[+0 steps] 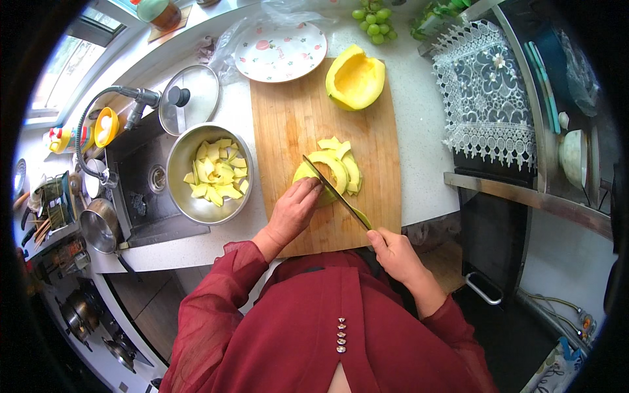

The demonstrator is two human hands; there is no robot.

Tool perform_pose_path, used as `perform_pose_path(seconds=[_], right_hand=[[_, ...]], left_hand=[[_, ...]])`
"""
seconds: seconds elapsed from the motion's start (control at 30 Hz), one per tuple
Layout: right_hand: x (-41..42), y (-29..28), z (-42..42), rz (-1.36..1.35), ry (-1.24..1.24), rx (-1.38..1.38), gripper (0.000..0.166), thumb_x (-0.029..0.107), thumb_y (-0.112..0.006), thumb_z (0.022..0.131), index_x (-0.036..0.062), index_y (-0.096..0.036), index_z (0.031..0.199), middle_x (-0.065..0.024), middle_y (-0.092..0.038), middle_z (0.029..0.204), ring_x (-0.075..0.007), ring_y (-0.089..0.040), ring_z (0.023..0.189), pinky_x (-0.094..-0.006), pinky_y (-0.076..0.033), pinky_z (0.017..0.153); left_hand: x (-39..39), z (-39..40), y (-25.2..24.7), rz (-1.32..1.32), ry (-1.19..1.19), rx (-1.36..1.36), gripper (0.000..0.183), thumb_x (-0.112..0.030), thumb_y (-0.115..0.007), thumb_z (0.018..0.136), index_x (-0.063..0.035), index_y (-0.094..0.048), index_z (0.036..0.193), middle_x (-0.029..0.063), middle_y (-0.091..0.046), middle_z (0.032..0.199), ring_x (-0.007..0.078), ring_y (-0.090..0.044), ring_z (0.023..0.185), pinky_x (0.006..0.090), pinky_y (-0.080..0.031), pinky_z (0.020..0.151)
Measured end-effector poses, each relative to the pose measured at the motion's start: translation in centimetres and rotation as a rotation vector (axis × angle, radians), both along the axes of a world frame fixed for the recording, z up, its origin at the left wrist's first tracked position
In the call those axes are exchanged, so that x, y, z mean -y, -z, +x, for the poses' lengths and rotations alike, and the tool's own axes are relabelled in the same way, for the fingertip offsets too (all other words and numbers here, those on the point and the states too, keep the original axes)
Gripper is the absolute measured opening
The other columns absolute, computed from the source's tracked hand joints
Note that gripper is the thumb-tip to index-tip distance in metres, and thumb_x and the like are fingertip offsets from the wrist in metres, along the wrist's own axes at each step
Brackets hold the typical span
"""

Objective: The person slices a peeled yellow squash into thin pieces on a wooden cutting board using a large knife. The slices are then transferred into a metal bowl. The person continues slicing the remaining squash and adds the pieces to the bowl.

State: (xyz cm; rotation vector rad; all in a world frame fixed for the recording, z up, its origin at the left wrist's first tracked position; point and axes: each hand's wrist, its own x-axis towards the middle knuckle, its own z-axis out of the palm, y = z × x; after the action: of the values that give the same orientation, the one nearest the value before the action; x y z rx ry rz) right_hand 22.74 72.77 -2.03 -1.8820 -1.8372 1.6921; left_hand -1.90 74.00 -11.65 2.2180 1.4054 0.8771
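My right hand [396, 253] grips the handle of a kitchen knife [339, 195], whose dark blade slants across a piece of yellow-green melon [305, 172]. With bent fingers, my left hand [298, 202] presses on that piece, close beside the blade. Cut melon slices [348, 169] lie just right of the blade on the wooden cutting board [285, 118]. A hollowed melon portion [357, 78] rests at the board's far right corner. To the left stands a steel bowl [178, 194] with many thin yellow pieces [218, 172] inside.
A patterned plate [281, 51] overlaps the board's far edge, beside a clear plastic bag [228, 49]. Green grapes [376, 22] lie farther back. Left are a sink [140, 196], a faucet [145, 98], a glass lid [199, 93] and a saucepan [100, 226]. A metal rack [521, 191] stands right.
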Motion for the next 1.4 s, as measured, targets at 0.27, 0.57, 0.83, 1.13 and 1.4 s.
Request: perform_pose_path(seconds=[0.27,0.57,0.83,1.13,1.4], right_hand=[[-0.7,1.7,-1.8,0.044,-0.014,0.061,0.056,0.05,-0.046,0.094,-0.0026,-0.056,0.079,-0.0281,-0.058,0.074,-0.048,-0.056,0.076,-0.0484,-0.044,0.065],[-1.2,7.5,-2.8,0.066,0.064,-0.048,0.056,0.051,-0.046,0.094,-0.0022,-0.061,0.085,-0.027,-0.06,0.075,-0.0436,-0.058,0.074,-0.0449,-0.046,0.066],[-0.7,3.5,-1.2,-0.061,0.091,-0.079,0.057,0.049,-0.044,0.096,-0.0036,-0.054,0.078,-0.0261,-0.053,0.066,-0.0421,-0.053,0.064,-0.0433,-0.043,0.059],[0.9,1.0,-0.1,0.012,0.026,-0.02,0.058,0.051,-0.045,0.095,-0.0028,-0.052,0.075,-0.0267,-0.052,0.064,-0.0452,-0.052,0.062,-0.0462,-0.041,0.057],[0.0,1.8,-2.0,0.062,0.028,0.011,0.058,0.051,-0.043,0.095,-0.0033,-0.056,0.079,-0.0267,-0.056,0.068,-0.0451,-0.056,0.069,-0.0459,-0.045,0.063]], left_hand=[[0.2,0.0,0.1,0.004,-0.015,0.002,0.034,0.001,-0.058,0.073,0.0024,-0.058,0.107,0.0144,-0.057,0.11,0.0308,-0.058,0.101,0.0373,-0.049,0.089],[0.4,0.1,-0.1,-0.003,-0.031,0.011,0.038,0.001,-0.06,0.072,0.002,-0.057,0.11,0.0143,-0.057,0.111,0.0321,-0.057,0.102,0.0381,-0.049,0.088],[0.6,-0.3,0.0,-0.003,-0.006,-0.028,0.04,0.001,-0.06,0.071,0.0024,-0.057,0.111,0.0145,-0.056,0.112,0.0315,-0.056,0.104,0.0377,-0.048,0.09],[0.4,-0.4,0.1,0.012,0.008,-0.053,0.04,0.0,-0.059,0.072,0.0019,-0.057,0.112,0.0145,-0.056,0.113,0.0311,-0.056,0.105,0.0372,-0.048,0.091],[0.3,-0.4,-0.2,0.019,0.005,-0.061,0.037,0.0,-0.058,0.073,0.0017,-0.057,0.11,0.0138,-0.056,0.111,0.0303,-0.056,0.103,0.0364,-0.048,0.09]])
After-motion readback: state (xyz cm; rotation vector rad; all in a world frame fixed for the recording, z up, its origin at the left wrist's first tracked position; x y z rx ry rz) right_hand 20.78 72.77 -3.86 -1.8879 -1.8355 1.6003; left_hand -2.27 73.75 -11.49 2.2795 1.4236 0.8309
